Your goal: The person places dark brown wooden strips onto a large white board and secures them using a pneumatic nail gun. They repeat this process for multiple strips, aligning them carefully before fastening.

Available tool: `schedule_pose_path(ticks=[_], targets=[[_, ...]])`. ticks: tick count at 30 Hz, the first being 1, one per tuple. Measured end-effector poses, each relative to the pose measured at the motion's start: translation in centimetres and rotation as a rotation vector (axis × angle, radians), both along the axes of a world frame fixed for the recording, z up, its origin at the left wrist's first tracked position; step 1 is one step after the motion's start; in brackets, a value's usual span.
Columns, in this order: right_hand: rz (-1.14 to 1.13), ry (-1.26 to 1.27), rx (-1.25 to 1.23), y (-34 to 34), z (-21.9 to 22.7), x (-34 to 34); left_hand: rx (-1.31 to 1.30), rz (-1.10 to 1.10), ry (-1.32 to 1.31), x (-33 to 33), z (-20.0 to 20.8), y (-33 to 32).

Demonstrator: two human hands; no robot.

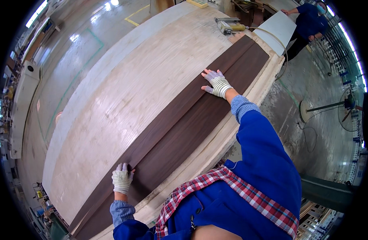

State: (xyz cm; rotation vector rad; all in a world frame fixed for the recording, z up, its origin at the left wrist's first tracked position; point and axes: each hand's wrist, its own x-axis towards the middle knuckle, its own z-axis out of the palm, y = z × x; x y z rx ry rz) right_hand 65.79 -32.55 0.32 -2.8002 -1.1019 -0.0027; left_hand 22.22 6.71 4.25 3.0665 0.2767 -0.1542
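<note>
Two long dark brown wood-grain boards, a narrow one point(168, 122) and a wider one point(180, 144), lie side by side along the near edge of a large pale worktable point(124, 96). On the far part of the boards, my right hand point(217, 84) lies spread across the narrow one, close to the seam. My left hand point(122, 179) rests on the narrow board towards its near left end, thumb apart from the fingers. Striped gloves with bare fingertips cover both hands. Neither hand grips anything that I can see.
A tool with a yellowish handle point(237, 28) lies at the table's far end, its hose point(274, 36) hanging over the right edge. A person in dark blue point(310, 22) stands beyond, by a pale panel point(277, 32). A fan point(348, 109) stands on the right.
</note>
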Motion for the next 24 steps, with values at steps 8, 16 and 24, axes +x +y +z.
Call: schedule_pose_path(ticks=[8, 16, 24], targets=[[-0.015, 0.027, -0.037, -0.1, -0.2, 0.0, 0.029, -0.064, -0.031, 0.1, -1.4, 0.0], [-0.023, -0.028, -0.036, 0.0, 0.2, -0.2, 0.033, 0.088, -0.026, -0.3, -1.4, -1.1], [-0.073, -0.058, 0.036, 0.7, 1.4, -2.1, 0.174, 0.156, -0.284, 2.1, -2.1, -6.4]])
